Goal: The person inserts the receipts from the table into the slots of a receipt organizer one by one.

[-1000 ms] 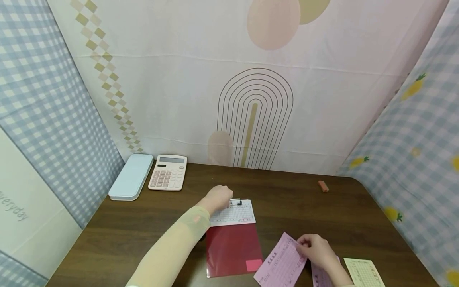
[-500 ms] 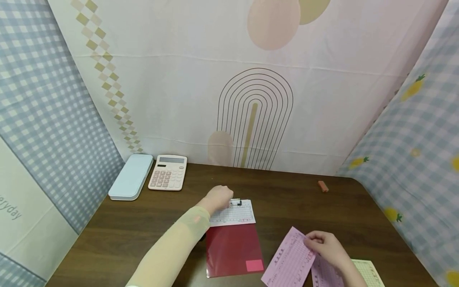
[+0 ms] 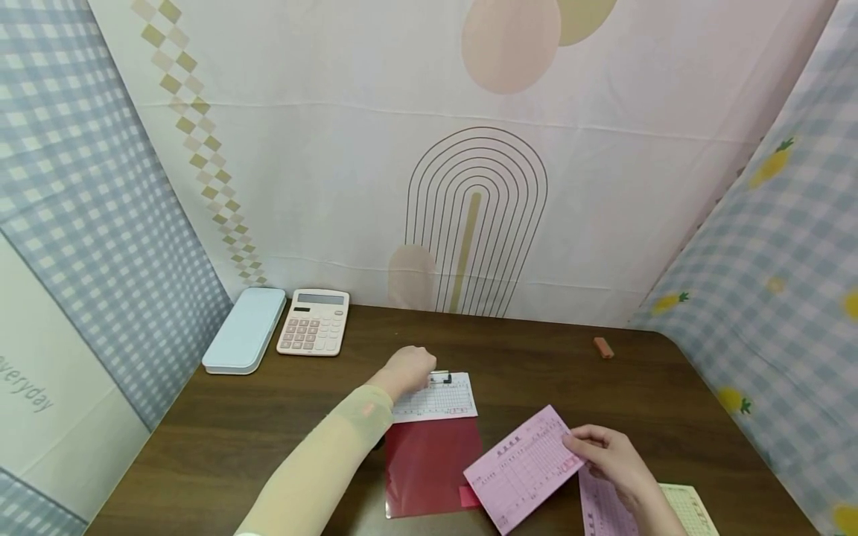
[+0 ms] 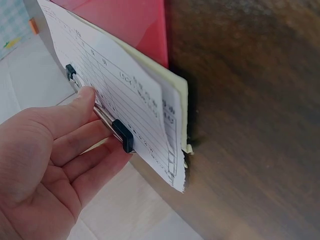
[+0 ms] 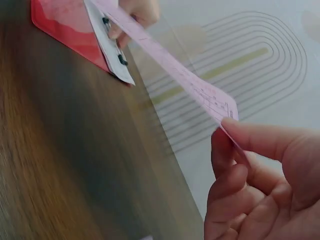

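Observation:
A red clipboard (image 3: 432, 465) lies on the table with a stack of white and yellow printed slips (image 3: 439, 400) under its metal clip (image 3: 440, 378). My left hand (image 3: 405, 370) holds that clip, its thumb pressing the lever and the fingers behind, as the left wrist view shows. My right hand (image 3: 613, 458) pinches a pink printed slip (image 3: 526, 470) between thumb and fingers at one edge, and the slip overlaps the board's lower right corner in the head view. A second pink slip (image 3: 603, 506) lies under the right hand, and a yellow slip (image 3: 690, 510) is beside the wrist.
A light blue case (image 3: 246, 330) and a calculator (image 3: 313, 321) stand at the table's back left. A small orange-brown block (image 3: 604, 348) lies at the back right. A patterned cloth (image 3: 335, 186) hangs behind the table (image 3: 536, 357), with checked cloth at both sides.
My right hand has lifted the pink slip up and turned it flatter, so that it now reaches over the clipboard's corner. The left hand has stayed on the clip.

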The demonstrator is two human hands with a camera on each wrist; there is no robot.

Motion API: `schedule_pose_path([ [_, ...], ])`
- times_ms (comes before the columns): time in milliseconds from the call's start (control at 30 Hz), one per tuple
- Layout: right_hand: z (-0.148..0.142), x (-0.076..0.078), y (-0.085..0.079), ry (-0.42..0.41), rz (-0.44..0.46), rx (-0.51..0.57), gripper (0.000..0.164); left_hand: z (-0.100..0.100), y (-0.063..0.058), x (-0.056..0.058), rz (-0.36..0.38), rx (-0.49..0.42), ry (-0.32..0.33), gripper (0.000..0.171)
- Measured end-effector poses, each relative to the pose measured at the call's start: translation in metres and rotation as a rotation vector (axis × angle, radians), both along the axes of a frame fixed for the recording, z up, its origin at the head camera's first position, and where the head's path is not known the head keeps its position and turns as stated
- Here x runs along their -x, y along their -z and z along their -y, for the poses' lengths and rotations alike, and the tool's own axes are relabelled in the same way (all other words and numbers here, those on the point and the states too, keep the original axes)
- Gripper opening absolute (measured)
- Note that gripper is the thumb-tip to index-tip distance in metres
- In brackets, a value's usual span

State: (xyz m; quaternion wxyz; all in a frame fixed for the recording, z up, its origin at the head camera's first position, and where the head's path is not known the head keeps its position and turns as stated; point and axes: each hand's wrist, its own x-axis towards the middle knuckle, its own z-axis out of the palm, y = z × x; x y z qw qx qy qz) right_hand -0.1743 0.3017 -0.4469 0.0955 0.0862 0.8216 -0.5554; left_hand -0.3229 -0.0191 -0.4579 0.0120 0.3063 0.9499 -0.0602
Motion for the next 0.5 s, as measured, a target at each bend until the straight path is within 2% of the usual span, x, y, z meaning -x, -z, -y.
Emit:
schedule_pose_path([
  [133, 0.009, 0.004, 0.005, 0.036, -0.018, 0.055, 0.015, 0.000, 0.001, 0.000, -0.007, 0.008, 0.004, 0.005],
  [267, 0.017, 0.007, 0.007, 0.036, -0.039, 0.086, 0.012, -0.001, 0.002, 0.001, -0.010, 0.006, 0.006, 0.005],
  [500, 0.034, 0.015, 0.010, 0.068, -0.023, 0.085, 0.017, -0.001, 0.001, 0.000, -0.017, 0.005, 0.002, 0.005],
])
